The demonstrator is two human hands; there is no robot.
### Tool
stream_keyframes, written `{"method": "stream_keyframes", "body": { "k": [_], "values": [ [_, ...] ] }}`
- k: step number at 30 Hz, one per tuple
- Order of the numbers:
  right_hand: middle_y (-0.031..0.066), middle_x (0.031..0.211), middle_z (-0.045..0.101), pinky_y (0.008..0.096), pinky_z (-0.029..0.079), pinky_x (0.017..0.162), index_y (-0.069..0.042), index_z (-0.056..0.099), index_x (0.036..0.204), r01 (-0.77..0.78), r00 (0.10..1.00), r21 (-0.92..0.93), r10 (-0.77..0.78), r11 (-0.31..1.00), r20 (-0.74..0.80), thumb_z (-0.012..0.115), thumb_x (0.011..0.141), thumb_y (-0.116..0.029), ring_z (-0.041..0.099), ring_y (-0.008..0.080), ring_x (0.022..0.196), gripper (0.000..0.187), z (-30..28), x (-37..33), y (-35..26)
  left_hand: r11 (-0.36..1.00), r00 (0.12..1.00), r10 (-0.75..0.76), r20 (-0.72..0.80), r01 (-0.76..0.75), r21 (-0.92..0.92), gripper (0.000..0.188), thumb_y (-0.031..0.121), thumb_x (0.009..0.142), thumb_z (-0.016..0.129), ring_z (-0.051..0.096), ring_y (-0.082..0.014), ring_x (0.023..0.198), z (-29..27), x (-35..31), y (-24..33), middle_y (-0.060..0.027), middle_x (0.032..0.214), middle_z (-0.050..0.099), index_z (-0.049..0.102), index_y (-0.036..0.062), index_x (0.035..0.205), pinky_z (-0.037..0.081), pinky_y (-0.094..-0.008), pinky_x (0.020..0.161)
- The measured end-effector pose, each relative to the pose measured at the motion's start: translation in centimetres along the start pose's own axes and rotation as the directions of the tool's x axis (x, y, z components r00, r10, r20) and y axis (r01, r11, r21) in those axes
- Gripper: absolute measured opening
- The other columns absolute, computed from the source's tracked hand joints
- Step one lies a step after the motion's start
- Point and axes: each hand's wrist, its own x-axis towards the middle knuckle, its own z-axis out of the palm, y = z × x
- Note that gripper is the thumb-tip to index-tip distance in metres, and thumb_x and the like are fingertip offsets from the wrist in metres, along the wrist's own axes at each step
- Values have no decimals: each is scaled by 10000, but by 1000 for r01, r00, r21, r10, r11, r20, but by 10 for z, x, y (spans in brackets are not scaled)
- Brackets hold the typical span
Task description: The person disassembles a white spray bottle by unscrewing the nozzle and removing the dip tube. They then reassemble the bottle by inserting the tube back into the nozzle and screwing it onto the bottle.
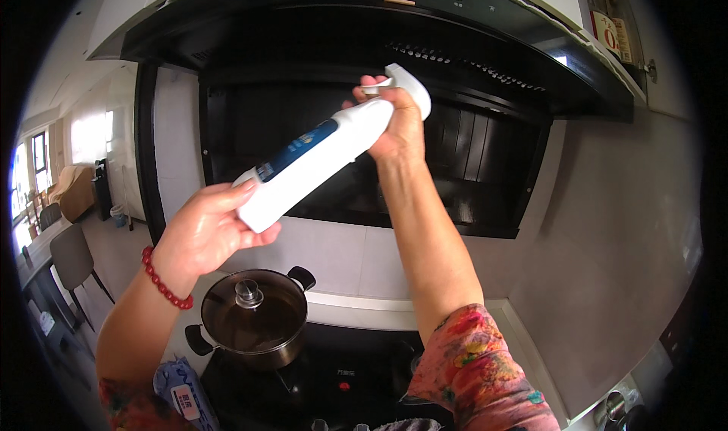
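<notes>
A white spray bottle (315, 162) with a dark blue label is held aslant before the range hood, its trigger head up at the right. My right hand (398, 124) wraps round its neck, with fingers at the white trigger. The bottle's base rests in my left hand (216, 222), thumb on the near side and fingers beneath. A red bead bracelet circles my left wrist. Beyond the bottle is the black range hood (364, 40), with a dark recessed panel below its slanted top. I cannot see any spray leaving the nozzle.
Below stands a steel pot (262, 355) with a glass lid and black handles, on a black glass cooktop (341, 382). A blue wipes pack (182, 393) lies by my left forearm. An opened cabinet (614, 29) is at upper right; a grey chair (72, 256) stands far left.
</notes>
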Motion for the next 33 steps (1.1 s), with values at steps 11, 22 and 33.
{"method": "stream_keyframes", "body": {
  "k": [11, 22, 33],
  "values": [
    [123, 867, 611, 494, 515, 764, -29, 502, 1001, 192, 981, -31, -190, 981, 40, 531, 649, -30, 607, 263, 785, 353, 4, 15, 8, 999, 998, 48, 38, -48, 1, 350, 166, 877, 579, 534, -283, 1005, -23, 23, 18, -178, 1115, 535, 491, -53, 1136, 482, -432, 845],
    [116, 963, 620, 497, 481, 775, -53, 481, 1024, 50, 991, -19, -47, 999, 129, 564, 662, -14, 634, 239, 801, 373, 52, 21, 94, 991, 992, 129, -12, -128, 39, 332, 218, 920, 503, 563, -293, 938, -87, -33, 40, -179, 1063, 560, 500, -38, 1131, 474, -400, 819],
    [144, 802, 606, 438, 481, 759, -38, 504, 891, -4, 997, -84, 11, 996, 79, 551, 690, -5, 571, 256, 771, 210, 67, 53, 124, 990, 991, 109, -78, -115, -83, 418, 214, 875, 584, 522, -264, 993, -115, -20, 52, -181, 1095, 525, 459, -53, 1171, 460, -412, 862]
  ]
}}
